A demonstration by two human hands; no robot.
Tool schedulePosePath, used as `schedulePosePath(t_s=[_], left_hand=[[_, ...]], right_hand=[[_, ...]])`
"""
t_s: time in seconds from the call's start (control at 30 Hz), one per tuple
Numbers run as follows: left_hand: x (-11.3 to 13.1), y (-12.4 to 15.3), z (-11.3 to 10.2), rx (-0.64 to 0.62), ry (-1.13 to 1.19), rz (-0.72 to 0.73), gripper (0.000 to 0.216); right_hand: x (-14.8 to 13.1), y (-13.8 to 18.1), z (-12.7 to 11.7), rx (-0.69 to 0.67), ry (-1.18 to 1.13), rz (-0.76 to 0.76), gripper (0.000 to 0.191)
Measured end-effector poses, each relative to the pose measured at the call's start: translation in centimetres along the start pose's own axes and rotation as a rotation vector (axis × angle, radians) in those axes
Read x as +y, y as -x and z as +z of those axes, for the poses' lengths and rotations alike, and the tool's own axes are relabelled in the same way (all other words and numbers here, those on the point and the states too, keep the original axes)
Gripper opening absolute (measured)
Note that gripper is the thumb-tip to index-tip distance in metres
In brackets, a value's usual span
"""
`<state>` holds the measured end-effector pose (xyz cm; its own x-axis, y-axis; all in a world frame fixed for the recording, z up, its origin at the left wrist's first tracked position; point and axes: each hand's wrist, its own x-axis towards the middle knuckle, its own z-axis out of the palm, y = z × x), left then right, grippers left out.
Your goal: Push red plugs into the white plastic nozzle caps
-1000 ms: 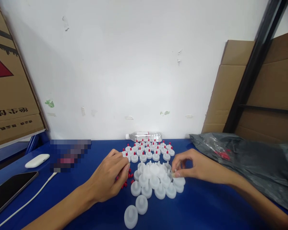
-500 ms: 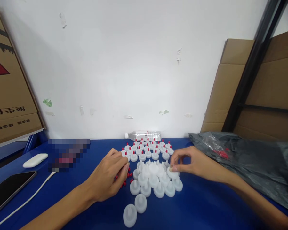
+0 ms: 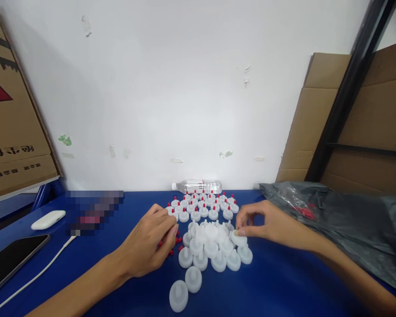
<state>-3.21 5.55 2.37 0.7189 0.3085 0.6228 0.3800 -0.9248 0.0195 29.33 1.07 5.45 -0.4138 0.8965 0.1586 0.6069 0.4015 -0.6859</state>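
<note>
On the blue table, my right hand (image 3: 253,222) pinches a white nozzle cap (image 3: 240,239) at the right edge of a heap of similar white caps (image 3: 211,248). My left hand (image 3: 155,240) is closed over a scatter of small red tips (image 3: 178,240); whatever its fingers hold is hidden. Behind the heap stand several white caps with red tips (image 3: 203,211) on their spouts, in loose rows. Two white caps (image 3: 193,279) lie apart at the front, spouts tilted upward.
A clear bottle (image 3: 199,186) lies against the wall. On the right rests a dark plastic bag (image 3: 343,224) with a small clear bag of red pieces (image 3: 302,209). At left are a phone (image 3: 16,259), a white case (image 3: 48,219), a cable (image 3: 36,277) and a cardboard box (image 3: 16,110).
My right hand has shifted slightly to the right with the white cap in its pinch. My left hand has stayed in place.
</note>
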Motion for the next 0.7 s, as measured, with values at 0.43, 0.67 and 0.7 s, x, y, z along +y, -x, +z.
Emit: schedulePosePath(t_s=[0.43, 0.67, 0.7], left_hand=[[0.09, 0.14, -0.02, -0.016, -0.007, -0.001, 0.026], [0.12, 0.12, -0.05, -0.027, -0.013, -0.005, 0.027], [0.10, 0.13, -0.04, -0.030, -0.015, -0.005, 0.027]], right_hand=[[0.15, 0.32, -0.29, -0.049, 0.042, 0.021, 0.028], [0.38, 0.16, -0.02, -0.065, 0.066, 0.005, 0.026], [0.42, 0.13, -0.02, -0.060, 0.070, 0.006, 0.027]])
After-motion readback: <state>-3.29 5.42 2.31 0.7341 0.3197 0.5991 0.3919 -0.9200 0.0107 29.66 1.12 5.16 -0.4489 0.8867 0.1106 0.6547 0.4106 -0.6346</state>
